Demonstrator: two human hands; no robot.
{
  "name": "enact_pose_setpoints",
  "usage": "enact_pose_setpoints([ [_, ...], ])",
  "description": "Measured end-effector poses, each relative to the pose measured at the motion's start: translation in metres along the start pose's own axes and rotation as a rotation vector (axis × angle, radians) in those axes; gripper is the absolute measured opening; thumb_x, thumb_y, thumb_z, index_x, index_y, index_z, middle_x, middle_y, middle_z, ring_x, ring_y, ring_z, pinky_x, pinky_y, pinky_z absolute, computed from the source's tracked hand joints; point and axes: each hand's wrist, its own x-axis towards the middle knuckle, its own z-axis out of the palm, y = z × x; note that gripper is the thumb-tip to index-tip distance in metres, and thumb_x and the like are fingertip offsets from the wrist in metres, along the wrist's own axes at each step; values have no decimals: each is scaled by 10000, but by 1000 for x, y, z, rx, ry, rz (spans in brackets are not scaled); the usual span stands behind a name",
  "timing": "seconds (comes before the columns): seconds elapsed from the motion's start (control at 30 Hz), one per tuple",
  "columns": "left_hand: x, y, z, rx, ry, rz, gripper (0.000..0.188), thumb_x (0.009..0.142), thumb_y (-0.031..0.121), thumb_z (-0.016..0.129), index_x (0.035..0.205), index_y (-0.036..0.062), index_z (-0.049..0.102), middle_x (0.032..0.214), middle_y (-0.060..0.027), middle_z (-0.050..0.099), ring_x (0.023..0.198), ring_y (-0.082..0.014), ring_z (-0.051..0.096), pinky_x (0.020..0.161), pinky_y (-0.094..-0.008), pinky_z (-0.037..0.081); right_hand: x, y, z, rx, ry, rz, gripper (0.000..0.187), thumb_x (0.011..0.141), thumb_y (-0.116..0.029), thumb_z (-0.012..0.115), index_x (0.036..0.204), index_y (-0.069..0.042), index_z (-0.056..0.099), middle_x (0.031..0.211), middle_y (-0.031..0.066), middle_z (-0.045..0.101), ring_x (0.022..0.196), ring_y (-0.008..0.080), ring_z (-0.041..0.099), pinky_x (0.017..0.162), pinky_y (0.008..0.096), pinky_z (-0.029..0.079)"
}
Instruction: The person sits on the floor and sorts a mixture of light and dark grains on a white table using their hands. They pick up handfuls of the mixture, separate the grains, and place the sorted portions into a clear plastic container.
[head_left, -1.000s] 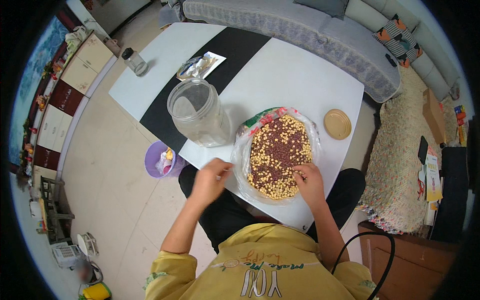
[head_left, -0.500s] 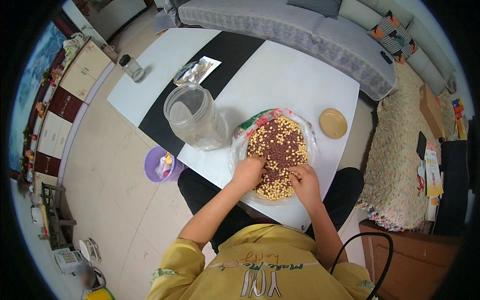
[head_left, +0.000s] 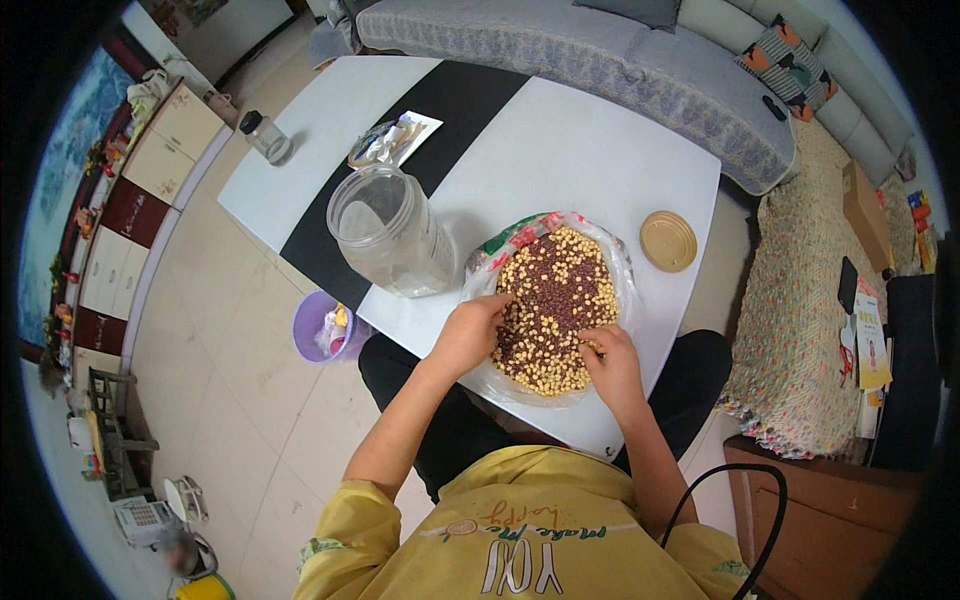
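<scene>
A mix of yellow beans and small dark red beans lies spread in an opened plastic bag on the table in front of me. My left hand is at the left edge of the beans, its fingers bunched together. On the right side of the beans, my right hand has its thumb and fingers drawn into a pinch. Whatever either hand may hold is too small or hidden to make out. Left of the bag stands a large clear plastic jar, uncapped. A round tan lid lies right of the bag.
The white table has a black band across it. On it are a packet and a small dark-capped jar. A purple bin stands on the floor at left. A grey sofa runs behind, and a knitted-covered seat is at right.
My left hand has moved left and slightly away from me, from over the beans to their left edge. My right hand stays at about the same spot.
</scene>
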Motion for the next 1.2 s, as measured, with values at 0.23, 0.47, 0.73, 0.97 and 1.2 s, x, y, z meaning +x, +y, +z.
enact_pose_setpoints([
  [0.23, -6, -13, 4, 73, -41, 42, 264, 717, 30, 662, 979, 3, 651, 917, -175, 628, 850, -346, 603, 751, -390, 481, 0, 4, 1, -16, 17, -36, 156, 739, -33, 667, 894, -29, 651, 886, 131, 594, 865, 302, 565, 758, 361, 466],
  [0.47, -9, -5, 36, 47, -100, 58, 207, 694, 66, 687, 893, 13, 660, 873, -162, 603, 841, -348, 590, 746, -410, 476, 0, 4, 1, -13, 2, -7, 150, 744, -38, 664, 894, -26, 651, 885, 129, 593, 862, 301, 561, 760, 362, 461],
  [0.73, -22, 11, 23, -5, -64, 135, 171, 697, 14, 667, 866, 21, 639, 840, -144, 590, 815, -330, 594, 716, -386, 479, 0, 3, -1, 10, -3, 20, 149, 743, -51, 660, 889, -24, 653, 897, 132, 596, 896, 316, 556, 783, 375, 460],
  [0.97, -35, 5, 4, 102, -138, 5, 216, 712, 39, 676, 926, 34, 647, 876, -145, 582, 826, -330, 587, 723, -385, 481, 1, -1, 0, 9, -13, 24, 155, 737, -34, 661, 890, -24, 648, 895, 132, 593, 881, 311, 566, 771, 374, 465],
  [1.2, -14, 21, 41, -2, -20, 172, 213, 743, 69, 675, 954, 54, 648, 864, -133, 567, 789, -320, 579, 693, -392, 466, 2, 0, 2, 16, 5, 2, 151, 732, -31, 663, 882, -31, 649, 891, 135, 591, 873, 317, 565, 774, 379, 461],
])
